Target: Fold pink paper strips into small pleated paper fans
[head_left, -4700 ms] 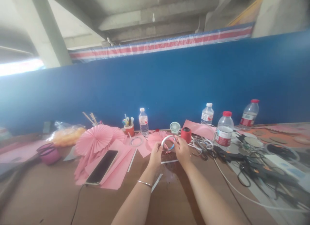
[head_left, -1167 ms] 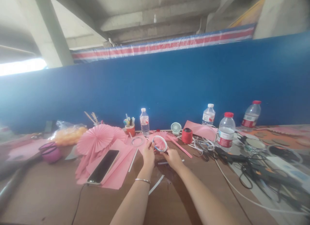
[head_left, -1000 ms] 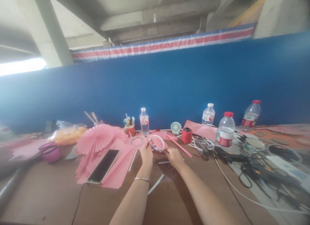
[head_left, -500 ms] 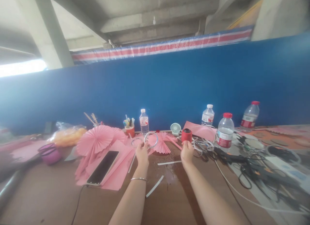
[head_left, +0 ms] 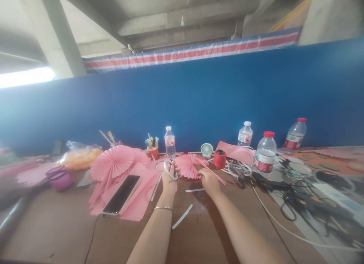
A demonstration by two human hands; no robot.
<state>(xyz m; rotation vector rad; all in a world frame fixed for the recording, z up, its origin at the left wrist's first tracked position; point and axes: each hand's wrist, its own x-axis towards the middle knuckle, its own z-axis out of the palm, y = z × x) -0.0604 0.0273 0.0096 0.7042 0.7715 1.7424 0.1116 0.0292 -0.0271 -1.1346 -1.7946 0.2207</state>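
Note:
My left hand (head_left: 170,179) is closed on a roll of tape (head_left: 167,171), a pale ring held tilted above the table. Close to its right, my right hand (head_left: 210,181) has its fingers pinched at the right-hand edge of a pink pleated paper fan (head_left: 187,165), which lies partly spread. A narrow folded pink strip (head_left: 217,176) runs behind the right hand. White strips lie on the tabletop below the hands, among them a curved one (head_left: 182,217).
Left of my hands, a phone (head_left: 121,194) rests on pink paper, beside a larger pleated fan (head_left: 110,163). Behind stand a water bottle (head_left: 170,143) and a cup of pens (head_left: 153,151). To the right are a red round device (head_left: 219,159), a small fan (head_left: 206,149), bottles and tangled cables (head_left: 301,196).
My right hand has moved left, from in front of the red device to the pleated fan. The tape roll in my left hand has turned and come slightly lower.

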